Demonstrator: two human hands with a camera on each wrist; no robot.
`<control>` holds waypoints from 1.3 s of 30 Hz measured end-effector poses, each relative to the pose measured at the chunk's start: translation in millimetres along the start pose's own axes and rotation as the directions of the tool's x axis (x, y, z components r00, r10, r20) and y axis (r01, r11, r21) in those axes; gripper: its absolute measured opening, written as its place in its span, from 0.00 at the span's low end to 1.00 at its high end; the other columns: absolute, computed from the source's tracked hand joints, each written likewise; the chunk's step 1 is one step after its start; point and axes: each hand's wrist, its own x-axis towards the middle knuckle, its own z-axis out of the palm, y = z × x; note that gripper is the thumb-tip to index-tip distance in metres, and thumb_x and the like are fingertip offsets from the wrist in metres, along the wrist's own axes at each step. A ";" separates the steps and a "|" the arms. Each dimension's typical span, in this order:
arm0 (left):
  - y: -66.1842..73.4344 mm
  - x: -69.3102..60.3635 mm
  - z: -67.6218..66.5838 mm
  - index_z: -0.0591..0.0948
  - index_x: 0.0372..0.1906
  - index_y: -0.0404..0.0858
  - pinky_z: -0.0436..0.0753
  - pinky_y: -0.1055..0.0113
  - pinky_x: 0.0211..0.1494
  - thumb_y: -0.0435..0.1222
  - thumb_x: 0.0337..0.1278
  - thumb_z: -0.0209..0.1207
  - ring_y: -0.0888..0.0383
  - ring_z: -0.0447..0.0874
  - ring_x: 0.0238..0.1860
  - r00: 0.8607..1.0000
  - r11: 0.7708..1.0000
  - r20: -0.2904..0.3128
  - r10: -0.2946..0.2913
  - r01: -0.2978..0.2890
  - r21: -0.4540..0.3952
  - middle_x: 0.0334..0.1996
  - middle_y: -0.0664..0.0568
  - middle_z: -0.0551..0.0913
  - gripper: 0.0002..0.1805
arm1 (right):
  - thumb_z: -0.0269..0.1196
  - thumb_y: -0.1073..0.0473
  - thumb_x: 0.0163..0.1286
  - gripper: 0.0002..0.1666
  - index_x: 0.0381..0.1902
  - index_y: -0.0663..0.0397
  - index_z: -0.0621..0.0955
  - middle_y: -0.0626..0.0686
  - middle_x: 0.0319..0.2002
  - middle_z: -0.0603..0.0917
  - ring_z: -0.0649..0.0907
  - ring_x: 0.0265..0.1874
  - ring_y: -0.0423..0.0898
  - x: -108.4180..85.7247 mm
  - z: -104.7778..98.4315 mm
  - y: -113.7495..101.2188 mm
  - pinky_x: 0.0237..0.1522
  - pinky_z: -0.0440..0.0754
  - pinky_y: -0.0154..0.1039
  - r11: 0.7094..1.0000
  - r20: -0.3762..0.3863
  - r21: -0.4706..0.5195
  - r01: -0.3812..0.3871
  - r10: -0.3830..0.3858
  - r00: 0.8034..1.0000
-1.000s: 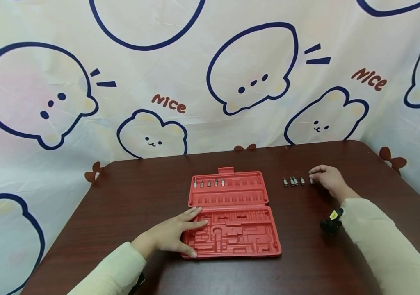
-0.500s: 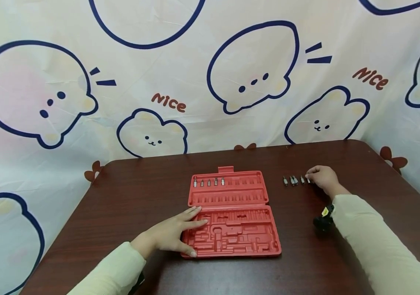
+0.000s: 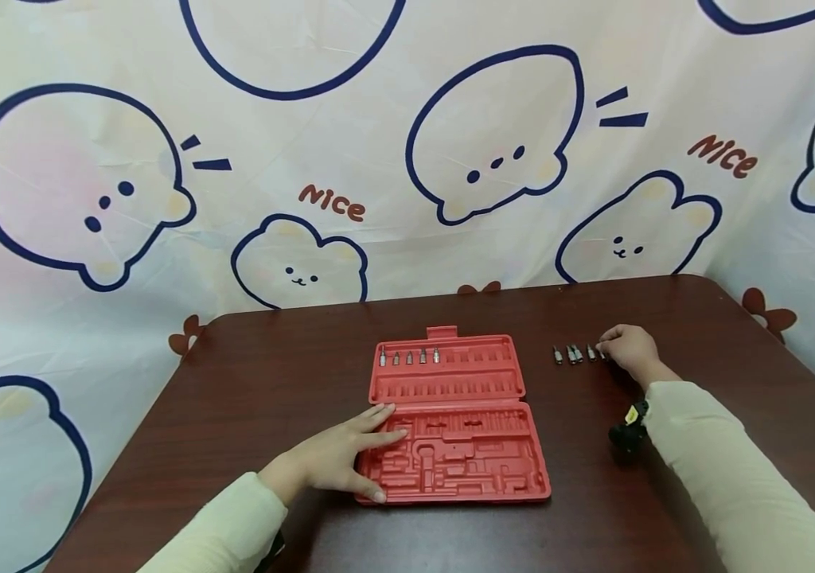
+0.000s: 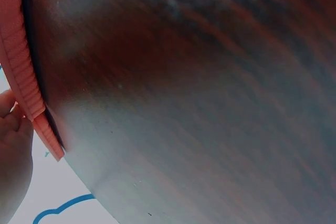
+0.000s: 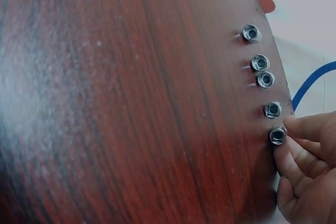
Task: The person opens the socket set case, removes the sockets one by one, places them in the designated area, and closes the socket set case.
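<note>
A red plastic toolbox case (image 3: 461, 391) lies unfolded on the table, its moulded slots facing up. Several small metal socket bits (image 3: 410, 358) stand in a row in its far half. My left hand (image 3: 336, 458) rests on the case's left edge, fingers spread. At the right, my right hand (image 3: 629, 350) pinches a socket bit (image 5: 277, 136) between thumb and fingertips. That bit is at the right end of a loose row on the table, beside another socket bit (image 5: 272, 110). In the head view, fingers partly hide the pinched bit.
The dark brown wooden table (image 3: 293, 366) ends at a cartoon-printed curtain (image 3: 393, 159) behind. Two socket bits (image 3: 575, 354) in the loose row stand close together. A black wrist camera (image 3: 627, 438) hangs under the right sleeve.
Over the second, my right hand has shifted slightly left with the pinched socket bit, bringing it closer to the row. My left hand stays on the case.
</note>
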 end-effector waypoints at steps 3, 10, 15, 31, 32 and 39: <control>-0.8 -0.3 0.4 0.61 0.62 0.54 0.57 0.51 0.57 0.63 0.31 0.58 0.55 0.38 0.65 1.000 1.000 -0.004 0.005 -0.005 0.000 0.66 0.55 0.46 0.45 | 0.51 0.63 0.62 0.15 0.41 0.72 0.73 0.60 0.31 0.76 0.74 0.28 0.51 0.9 -0.5 1.4 0.25 0.71 0.37 1.000 -0.002 0.019 0.002 -0.002 1.000; -0.8 0.3 -0.7 0.61 0.62 0.53 0.57 0.51 0.58 0.63 0.32 0.58 0.54 0.38 0.65 1.000 1.000 0.001 0.017 -0.017 0.010 0.66 0.54 0.46 0.45 | 0.52 0.60 0.61 0.16 0.40 0.71 0.73 0.59 0.32 0.76 0.73 0.30 0.51 -2.8 -6.6 0.2 0.28 0.71 0.39 1.000 -0.003 0.024 -0.014 0.014 1.000; 0.1 0.3 -2.7 0.61 0.62 0.52 0.57 0.52 0.58 0.63 0.32 0.58 0.53 0.38 0.65 1.000 1.000 0.005 0.022 -0.022 0.017 0.66 0.53 0.46 0.45 | 0.51 0.57 0.63 0.19 0.43 0.70 0.72 0.63 0.39 0.74 0.73 0.36 0.53 -6.1 -8.6 -9.5 0.32 0.71 0.41 0.998 0.010 0.065 -0.018 0.017 1.000; -2.0 1.9 -3.4 0.58 0.64 0.55 0.59 0.53 0.57 0.67 0.33 0.52 0.53 0.39 0.65 0.999 0.992 0.036 0.017 -0.022 0.128 0.66 0.53 0.45 0.46 | 0.52 0.54 0.64 0.22 0.48 0.67 0.70 0.64 0.44 0.74 0.74 0.40 0.53 -15.6 18.2 -57.0 0.35 0.72 0.40 0.976 0.132 0.217 -0.016 -0.013 0.991; -2.1 1.8 -3.3 0.57 0.64 0.55 0.59 0.53 0.57 0.67 0.34 0.52 0.53 0.39 0.65 0.999 0.990 0.037 0.024 -0.029 0.141 0.66 0.53 0.45 0.46 | 0.52 0.54 0.64 0.22 0.48 0.67 0.70 0.64 0.44 0.74 0.74 0.41 0.53 -16.1 21.7 -59.4 0.36 0.72 0.40 0.974 0.142 0.225 -0.016 -0.016 0.990; -2.2 0.7 -2.0 0.56 0.64 0.54 0.59 0.54 0.57 0.68 0.34 0.49 0.53 0.39 0.65 0.998 0.983 0.043 0.042 -0.049 0.179 0.66 0.53 0.46 0.46 | 0.53 0.55 0.63 0.20 0.47 0.65 0.71 0.63 0.45 0.74 0.74 0.43 0.54 -20.9 46.1 -79.9 0.44 0.71 0.44 0.963 0.190 0.267 -0.043 -0.009 0.982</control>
